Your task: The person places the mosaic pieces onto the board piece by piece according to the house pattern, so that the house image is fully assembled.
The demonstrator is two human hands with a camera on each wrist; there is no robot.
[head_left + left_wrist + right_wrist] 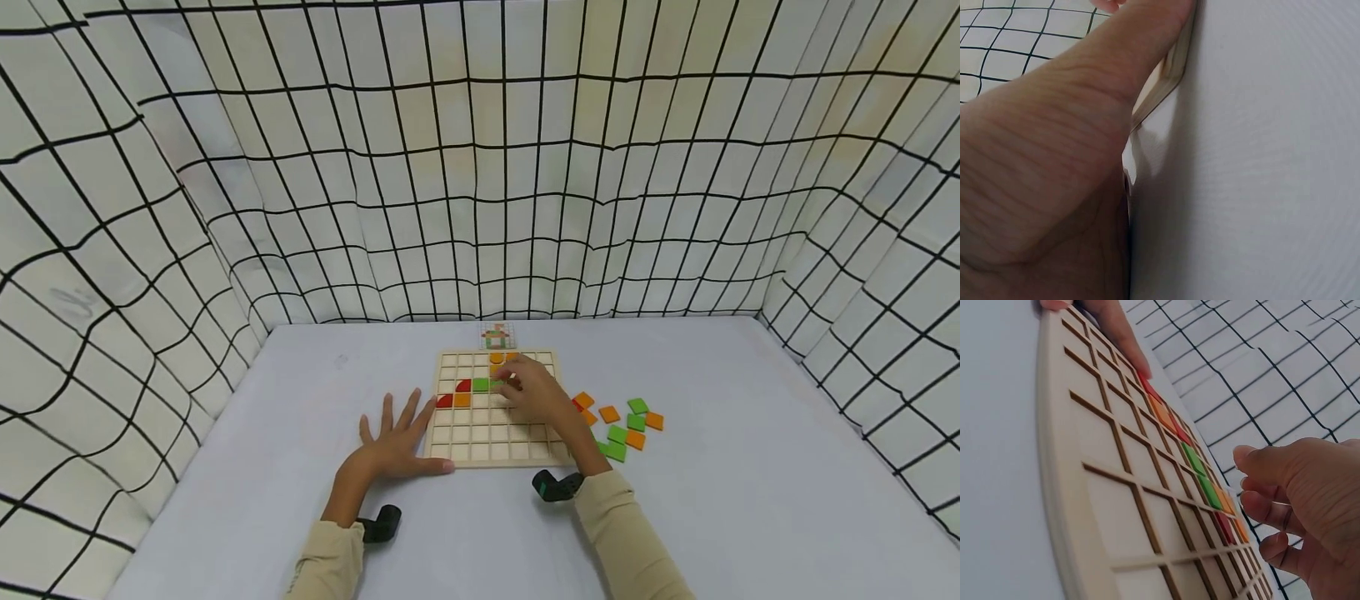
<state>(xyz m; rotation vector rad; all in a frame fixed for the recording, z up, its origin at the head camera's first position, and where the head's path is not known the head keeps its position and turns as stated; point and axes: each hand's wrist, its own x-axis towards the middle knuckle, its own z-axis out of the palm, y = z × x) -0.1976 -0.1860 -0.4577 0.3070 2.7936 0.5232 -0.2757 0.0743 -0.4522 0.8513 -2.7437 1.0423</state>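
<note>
Fingers (387, 414) on the left hand (393, 452) are straight and spread wide, and they pinch nothing. That thumb lies at the near left corner of the wooden grid board (480, 451), so it seems to hold the board steady. The board sits flat on the white table (750, 467), and its nearest boxes have no pieces in them.

Farther up, the right hand (536, 390) is above the board. Its fingers are bent loosely, with a small gap to the thumb, and I see no tile in them. One row has an orange tile (462, 400) next to a red piece (445, 401). The row past that has a red curved piece (463, 386) and green tiles (481, 384). Some orange pieces (497, 358) sit close to the far edge.

Loose tiles (636, 422) lie in a messy bunch to the board's right.

Past the board is a little picture card (497, 336), maybe the pattern to copy.

I think the step in hand is filling the boxes, with part of the picture made. The next move probably calls for picking a loose tile by colour, turning it the right way and setting it in its box without bumping the others.
</note>
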